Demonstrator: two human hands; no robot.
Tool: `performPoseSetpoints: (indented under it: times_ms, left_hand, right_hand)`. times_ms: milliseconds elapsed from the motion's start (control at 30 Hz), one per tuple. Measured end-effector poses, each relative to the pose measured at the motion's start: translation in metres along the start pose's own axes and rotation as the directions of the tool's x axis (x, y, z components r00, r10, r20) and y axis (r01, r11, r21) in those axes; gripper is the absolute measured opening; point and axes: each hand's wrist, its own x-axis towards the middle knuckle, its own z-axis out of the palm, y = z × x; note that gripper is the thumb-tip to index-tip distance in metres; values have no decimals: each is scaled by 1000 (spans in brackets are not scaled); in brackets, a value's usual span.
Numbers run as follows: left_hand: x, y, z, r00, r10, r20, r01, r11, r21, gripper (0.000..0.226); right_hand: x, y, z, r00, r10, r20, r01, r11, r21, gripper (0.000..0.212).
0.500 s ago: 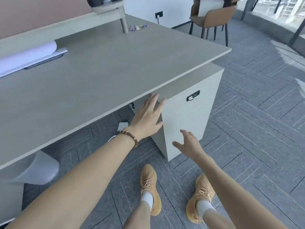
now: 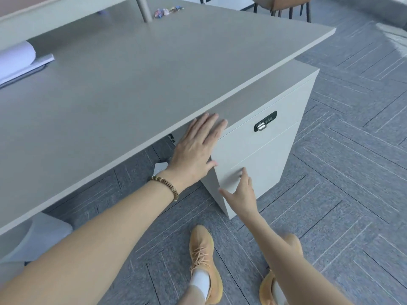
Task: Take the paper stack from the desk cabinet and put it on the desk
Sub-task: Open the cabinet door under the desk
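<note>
A pale grey desk cabinet point(image 2: 275, 146) stands under the right end of the grey desk point(image 2: 136, 80). Its drawers are closed, and a black combination lock point(image 2: 265, 123) sits on the top drawer front. My left hand point(image 2: 196, 150), fingers spread, lies flat against the cabinet's top left corner, just below the desk edge. My right hand point(image 2: 242, 192) is open, its fingertips touching the lower drawer front near the left edge. No paper stack from the cabinet is visible.
A white paper roll point(image 2: 15, 58) and a flat pad lie at the desk's far left. Small colourful items point(image 2: 167, 11) sit at the back by a shelf leg. A white power strip point(image 2: 160, 168) lies on the carpet under the desk. Brown chairs point(image 2: 284, 5) stand far right.
The view has moved closer to the cabinet. My right hand has risen from beside the cabinet's lower corner onto the lower drawer front. My left hand stays at the top corner.
</note>
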Motion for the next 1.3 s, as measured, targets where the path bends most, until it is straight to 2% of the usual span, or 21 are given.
performPoseSetpoints:
  times_ms: [233, 367, 467, 733, 900, 1067, 1300]
  left_hand:
    - [1, 2, 1, 999, -10, -39, 11, 1000, 5, 113]
    - [1, 2, 1, 999, -13, -38, 13, 1000, 8, 113]
    - [1, 4, 0, 999, -20, -29, 20, 1000, 7, 112]
    - [0, 19, -10, 992, -120, 38, 120, 993, -7, 112]
    - [1, 41, -24, 970, -223, 98, 221, 975, 28, 106]
    - [-1, 74, -33, 930, -336, 145, 329, 941, 73, 114]
    - [-2, 83, -43, 865, -468, 181, 470, 882, 33, 128]
  right_hand:
    - [11, -5, 31, 985, 112, -128, -83, 974, 210, 134]
    - [16, -10, 34, 963, 88, -254, -43, 983, 176, 130]
    - [18, -9, 30, 958, 55, -281, -19, 991, 130, 126]
    - [-10, 3, 1, 971, 5, -240, -14, 999, -34, 120]
    - [-46, 23, -42, 970, -165, -177, 145, 982, -123, 106]
    - [-75, 54, -97, 984, -163, -69, 138, 951, -276, 96]
    - [-83, 84, -167, 988, -150, 31, 146, 860, -488, 100]
